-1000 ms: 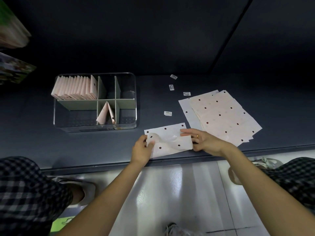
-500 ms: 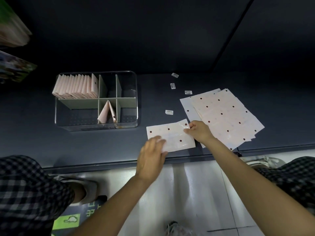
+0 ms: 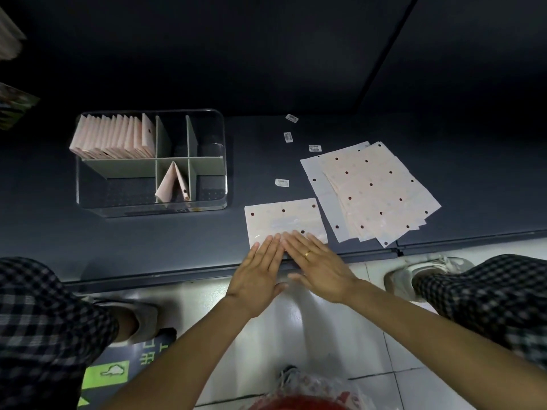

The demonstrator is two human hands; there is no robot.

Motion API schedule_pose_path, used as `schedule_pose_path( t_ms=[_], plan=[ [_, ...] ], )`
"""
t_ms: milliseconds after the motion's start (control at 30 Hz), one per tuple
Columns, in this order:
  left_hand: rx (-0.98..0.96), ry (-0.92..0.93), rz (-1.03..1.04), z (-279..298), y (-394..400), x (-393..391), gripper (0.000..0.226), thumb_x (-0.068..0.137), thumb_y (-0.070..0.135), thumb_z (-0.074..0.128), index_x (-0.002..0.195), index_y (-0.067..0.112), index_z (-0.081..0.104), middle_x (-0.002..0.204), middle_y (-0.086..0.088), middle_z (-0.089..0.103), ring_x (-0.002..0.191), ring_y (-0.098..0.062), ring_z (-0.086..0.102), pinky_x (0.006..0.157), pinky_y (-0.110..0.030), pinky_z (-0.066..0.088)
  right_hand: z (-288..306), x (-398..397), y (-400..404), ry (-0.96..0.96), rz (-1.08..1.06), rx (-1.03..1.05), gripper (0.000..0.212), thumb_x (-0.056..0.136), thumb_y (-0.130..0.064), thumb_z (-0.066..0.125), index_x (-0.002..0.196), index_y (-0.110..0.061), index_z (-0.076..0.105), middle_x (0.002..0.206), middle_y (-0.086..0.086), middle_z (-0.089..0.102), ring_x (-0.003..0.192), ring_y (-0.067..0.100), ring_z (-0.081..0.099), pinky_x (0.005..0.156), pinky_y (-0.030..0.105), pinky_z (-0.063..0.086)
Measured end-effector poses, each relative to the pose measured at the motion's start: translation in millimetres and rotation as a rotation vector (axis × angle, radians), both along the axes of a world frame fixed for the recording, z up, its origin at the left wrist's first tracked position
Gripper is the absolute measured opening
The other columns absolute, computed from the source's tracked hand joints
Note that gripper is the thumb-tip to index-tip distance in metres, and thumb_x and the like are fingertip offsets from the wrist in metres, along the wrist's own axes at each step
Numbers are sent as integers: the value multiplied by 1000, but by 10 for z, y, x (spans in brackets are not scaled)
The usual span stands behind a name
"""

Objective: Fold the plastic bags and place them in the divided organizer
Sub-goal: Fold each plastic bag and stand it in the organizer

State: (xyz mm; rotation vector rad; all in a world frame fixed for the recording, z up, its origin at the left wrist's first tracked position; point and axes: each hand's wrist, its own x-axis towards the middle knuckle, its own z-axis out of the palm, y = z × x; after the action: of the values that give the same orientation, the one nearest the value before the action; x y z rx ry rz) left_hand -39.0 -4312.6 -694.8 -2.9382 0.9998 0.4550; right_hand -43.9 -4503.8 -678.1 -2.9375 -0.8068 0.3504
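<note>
Both flat, the left hand [image 3: 260, 270] and right hand [image 3: 318, 266] press 1 half-folded bag [image 3: 284, 220]; left of them the organizer [image 3: 219, 128] holds many, an unfolded stack [image 3: 373, 190] waits right.

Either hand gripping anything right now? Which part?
Nothing gripped. Left hand and right hand lie flat, straight fingers pressing the near edge of the folded bag on the counter.

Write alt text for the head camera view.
Both hands, left hand and right hand, press flat on the near edge of a dotted plastic bag on a dark table. A stack of unfolded bags lies to the right; a clear organizer holding folded bags sits left.
</note>
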Motion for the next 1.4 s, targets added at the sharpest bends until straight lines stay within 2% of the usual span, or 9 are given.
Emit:
schedule_pose_path(
  t_ms=[133, 233, 367, 600, 767, 967, 1133, 1300, 1400],
  plan=[
    [-29, 22, -7, 51, 48, 41, 78, 95, 60, 16, 142, 14, -27, 151, -7, -30, 138, -20, -29, 115, -34, -16, 1, -94, -368, -34, -31, -128, 73, 95, -56, 17, 149, -8, 6, 157, 6, 1, 145, 21, 0, 120, 39, 1],
    [-47, 28, -6, 83, 87, 57, 76, 94, 61, 17, 143, 21, -24, 152, -6, -28, 136, -19, -30, 114, -32, -16, 93, -110, -490, -135, -26, -114, 64, 93, -47, 43, 140, -4, 40, 148, 10, 35, 137, 23, 35, 115, 39, 26],
    [-86, 32, 11, 95, 92, 95, 73, 95, 60, 20, 148, 24, -14, 156, -4, -20, 144, -18, -18, 112, -29, -14, 156, 83, -370, -276, -140, 153, 28, 74, -17, 79, 98, -6, 72, 110, 10, 69, 96, 25, 69, 86, 41, 54],
    [-205, 58, 79, 150, 105, 145, 64, 96, 56, 30, 151, 28, 13, 159, 2, 0, 146, -14, 2, 116, -29, 6, 204, 269, -266, -402, -25, 96, 12, 67, -6, 79, 65, -8, 68, 76, 6, 68, 63, 24, 64, 57, 28, 53],
    [-370, 47, 205, 229, 123, 278, 56, 90, 46, 54, 141, 26, 40, 146, 5, 37, 135, -16, 28, 106, -27, 17, 267, 313, -237, -155, -98, 181, 5, 82, -3, 64, 78, -1, 64, 90, 10, 68, 78, 27, 64, 63, 34, 53],
    [-516, 88, 305, 253, 322, 420, 30, 87, 29, 66, 116, 21, 66, 121, 7, 61, 112, -19, 51, 89, -24, 31, 312, 267, -378, 281, -272, 367, 17, 96, -26, 47, 107, -22, 59, 96, -24, 55, 87, -4, 48, 82, 25, 45],
    [-652, 142, 433, 297, 292, 433, 15, 91, 16, 60, 97, 15, 74, 103, 2, 68, 96, -22, 56, 75, -27, 41, 331, 324, -406, 488, -417, 438, 33, 75, -52, 67, 102, -44, 50, 110, -18, 52, 107, -6, 43, 91, 19, 40],
    [-719, 283, 658, 347, 274, 533, 13, 90, 15, 61, 97, 11, 71, 83, -9, 69, 83, -31, 62, 72, -33, 45, 245, 431, -331, 306, -641, 619, 22, 83, -17, 70, 103, -19, 61, 91, -5, 59, 82, 6, 51, 69, 13, 36],
    [-725, 303, 760, 362, 231, 558, 25, 90, 14, 62, 115, 13, 63, 88, -12, 66, 88, -32, 61, 78, -33, 47, 202, 528, -218, 255, -806, 583, 20, 86, -17, 66, 104, -9, 59, 69, -10, 52, 67, 7, 49, 58, 14, 34]
  ],
)
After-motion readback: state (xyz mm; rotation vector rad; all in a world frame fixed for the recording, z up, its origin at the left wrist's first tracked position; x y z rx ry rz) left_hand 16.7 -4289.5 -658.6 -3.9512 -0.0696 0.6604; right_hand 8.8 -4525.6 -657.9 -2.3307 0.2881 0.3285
